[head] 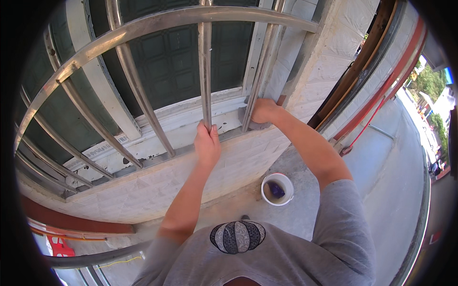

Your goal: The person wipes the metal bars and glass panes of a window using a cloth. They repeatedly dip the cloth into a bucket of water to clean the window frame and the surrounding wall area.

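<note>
My left hand [207, 144] is wrapped around the lower end of a vertical metal window bar [205, 78]. Farther right, my right hand [264, 111] reaches behind another metal bar [259, 71] into the corner of the window sill. It presses a grey cloth [258, 126] there, and part of the cloth shows on both sides of that bar. My right fingers are mostly hidden. The white window frame [229, 113] has chipped, stained paint along its lower edge. Behind the bars is dark patterned glass [164, 68].
A curved metal rail [164, 19] crosses the bars above my hands. On the concrete floor [300, 218] stands a white bucket [266, 200] with water and a dark purple cloth [275, 189] inside. A tiled wall [247, 155] runs below the sill. A red plastic stool [61, 246] is at lower left.
</note>
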